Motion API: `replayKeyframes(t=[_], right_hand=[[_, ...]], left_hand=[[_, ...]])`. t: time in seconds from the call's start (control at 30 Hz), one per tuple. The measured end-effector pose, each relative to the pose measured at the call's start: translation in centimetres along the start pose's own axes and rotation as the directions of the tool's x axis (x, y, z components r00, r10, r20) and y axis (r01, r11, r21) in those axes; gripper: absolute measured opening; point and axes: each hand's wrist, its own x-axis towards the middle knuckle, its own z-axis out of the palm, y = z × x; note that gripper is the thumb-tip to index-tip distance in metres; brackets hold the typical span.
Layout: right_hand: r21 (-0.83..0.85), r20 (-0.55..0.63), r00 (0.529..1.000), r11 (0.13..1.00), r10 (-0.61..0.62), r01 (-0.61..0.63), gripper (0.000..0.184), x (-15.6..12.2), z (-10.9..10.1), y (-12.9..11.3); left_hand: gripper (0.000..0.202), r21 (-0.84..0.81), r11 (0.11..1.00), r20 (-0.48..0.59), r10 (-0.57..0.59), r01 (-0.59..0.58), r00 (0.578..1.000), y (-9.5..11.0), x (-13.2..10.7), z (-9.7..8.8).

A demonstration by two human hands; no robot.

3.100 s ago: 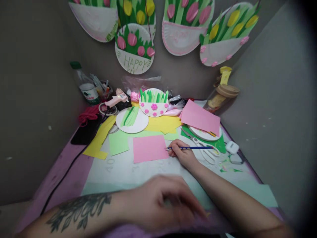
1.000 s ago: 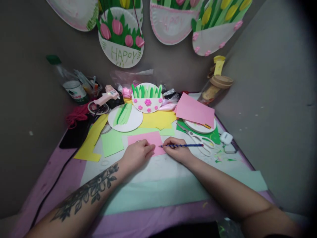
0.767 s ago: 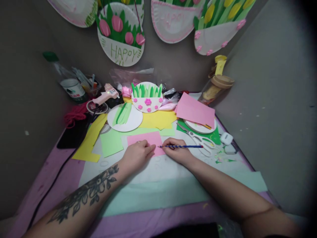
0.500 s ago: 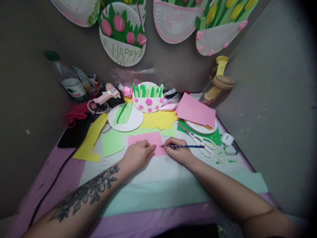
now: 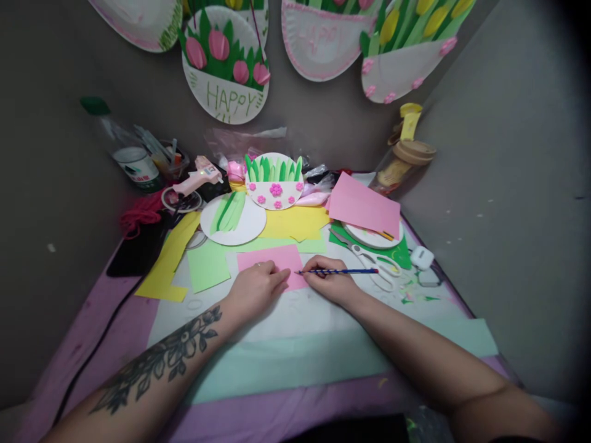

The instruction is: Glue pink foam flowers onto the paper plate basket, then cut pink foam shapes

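On the surface [image 5: 258, 411], the pink paper sheet [image 5: 277, 253] lies partly under the left hand [image 5: 253, 286], its grip released, while the right hand [image 5: 333, 282] grasps a blue pencil [image 5: 357, 271] near its point — light strokes, with the sheet pinned firmly, would likely serve best.

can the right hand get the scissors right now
Probably yes: the scissors lie close to the right hand, with only the blue pencil crossing in front; the fingers grip that pencil, so it may need setting down first.
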Motion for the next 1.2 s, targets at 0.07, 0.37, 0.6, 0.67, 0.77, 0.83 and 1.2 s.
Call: replayKeyframes(t=[0.07,0.37,0.6,0.67,0.77,0.83,1.2], right_hand=[[-0.009,0.002,1.000,1.000,-0.003,0.003,0.007,0.00,0.07,0.00],[-0.008,-0.041,0.999,1.000,0.006,-0.007,0.010,0.07,-0.07,0.05],[0.036,-0.067,0.998,0.999,0.009,-0.007,0.010,-0.04,-0.26,0.29],[0.053,-0.068,0.998,0.998,0.018,-0.015,0.009,-0.05,-0.27,0.25],[0.036,-0.030,0.999,0.999,0.010,-0.009,0.007,0.00,-0.19,0.16],[0.020,-0.006,1.000,1.000,-0.006,0.006,0.006,0.04,-0.08,0.08],[0.011,-0.045,0.999,1.000,0.018,-0.017,0.010,0.17,-0.12,-0.09]], left_hand=[[0.035,-0.002,1.000,0.001,-0.001,0.001,1.000,-0.01,-0.03,0.01],[0.034,-0.005,1.000,0.007,-0.001,0.001,1.000,0.12,-0.05,-0.33],[0.035,-0.004,1.000,0.007,-0.002,0.002,1.000,0.04,-0.09,-0.12],[0.035,-0.005,1.000,0.009,0.001,-0.001,1.000,-0.01,-0.09,-0.07],[0.036,-0.004,1.000,0.008,0.003,-0.003,1.000,-0.06,-0.06,-0.01],[0.036,-0.004,1.000,0.004,0.004,-0.004,1.000,-0.06,-0.04,0.01],[0.034,0.002,1.000,0.001,-0.001,0.001,1.000,0.05,-0.08,-0.19]])
